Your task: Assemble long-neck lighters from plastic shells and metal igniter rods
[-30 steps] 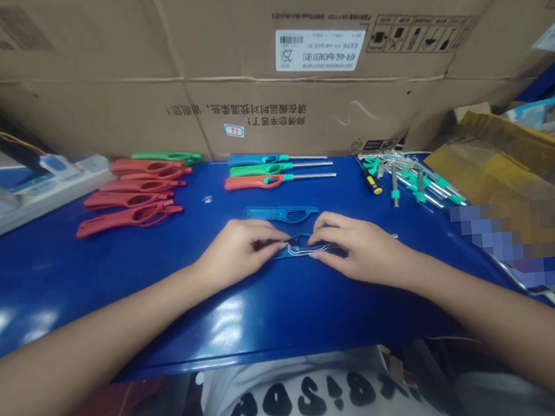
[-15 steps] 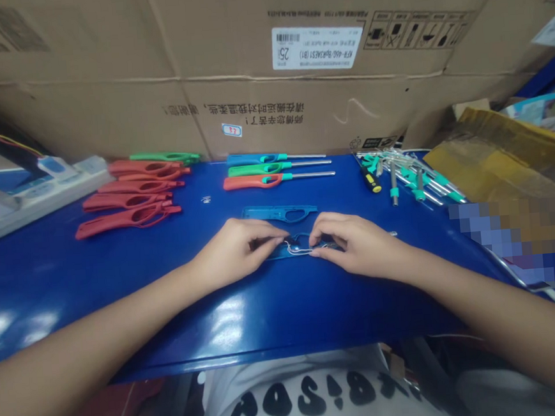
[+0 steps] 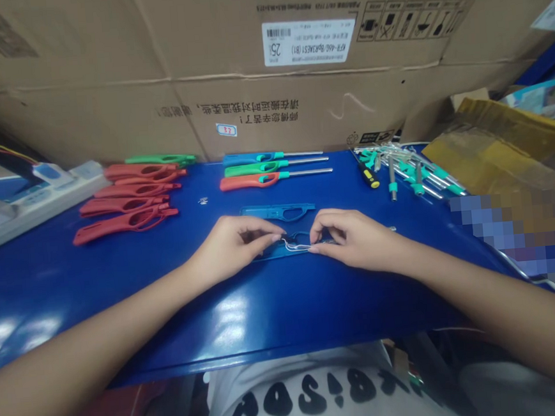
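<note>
A blue lighter shell half (image 3: 275, 251) lies on the blue table between my hands, with thin white wires (image 3: 296, 247) over it. My left hand (image 3: 236, 242) pinches a small black part (image 3: 288, 238) that the wires run to. Thumb and fingers of my right hand (image 3: 351, 237) close on the metal tube (image 3: 329, 242) at the shell's right end, mostly hidden by the fingers. Just behind lies a second blue shell half (image 3: 278, 212), untouched.
Red shells (image 3: 125, 224) lie at the left beside a white power strip (image 3: 41, 201). Three lighters (image 3: 251, 182) sit at the back centre. A screwdriver (image 3: 370, 176) and metal tubes (image 3: 416, 174) are at the back right, near a yellow-taped box (image 3: 508, 151). Cardboard (image 3: 226, 45) stands behind.
The view has shifted slightly. My left hand has moved a little left with the black part, and its fingers stay pinched. My right hand keeps nearly the same place.
</note>
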The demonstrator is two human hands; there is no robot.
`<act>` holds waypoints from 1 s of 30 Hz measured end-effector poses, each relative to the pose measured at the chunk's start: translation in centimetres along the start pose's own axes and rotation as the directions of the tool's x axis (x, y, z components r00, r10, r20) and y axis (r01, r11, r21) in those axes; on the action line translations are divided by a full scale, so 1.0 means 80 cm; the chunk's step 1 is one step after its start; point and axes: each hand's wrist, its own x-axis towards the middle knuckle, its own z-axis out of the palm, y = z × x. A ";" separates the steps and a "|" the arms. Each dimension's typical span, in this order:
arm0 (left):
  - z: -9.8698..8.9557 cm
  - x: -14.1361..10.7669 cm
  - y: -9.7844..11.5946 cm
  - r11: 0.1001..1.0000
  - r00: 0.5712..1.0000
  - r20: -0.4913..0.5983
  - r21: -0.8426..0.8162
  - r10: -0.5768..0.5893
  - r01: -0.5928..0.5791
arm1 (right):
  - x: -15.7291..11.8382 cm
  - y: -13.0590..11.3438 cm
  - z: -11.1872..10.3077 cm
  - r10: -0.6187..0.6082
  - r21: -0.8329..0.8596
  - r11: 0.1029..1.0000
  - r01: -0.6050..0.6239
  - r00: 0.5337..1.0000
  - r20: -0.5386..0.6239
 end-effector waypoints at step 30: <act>-0.001 -0.001 0.010 1.000 1.000 0.010 0.019 -0.002 0.002 | 0.000 -0.003 -0.004 0.115 0.002 0.993 -0.115 0.992 0.050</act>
